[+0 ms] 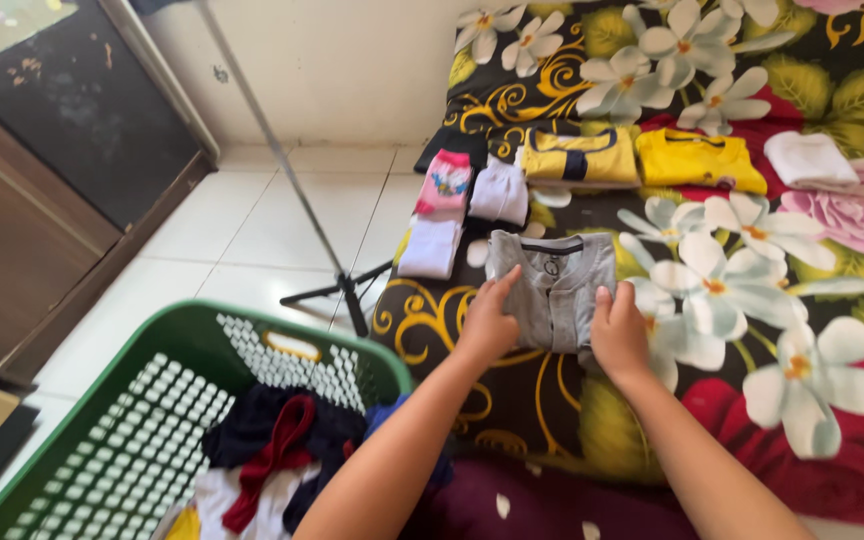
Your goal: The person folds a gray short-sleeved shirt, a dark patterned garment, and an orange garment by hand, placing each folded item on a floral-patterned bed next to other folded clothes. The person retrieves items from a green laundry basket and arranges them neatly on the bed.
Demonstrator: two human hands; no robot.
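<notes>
- Bedding [832, 300] with large flowers is spread on a white tiled floor [252, 230]; a green basket [142, 420] of clothes is seen beside it.
- A folded grey shirt [555, 285] is laid on the bedding, collar pointed away, long axis running away from the person.
- The shirt's lower edge is pressed flat by the left hand [487, 325] and right hand [618, 335], fingers open; nothing is gripped.
</notes>
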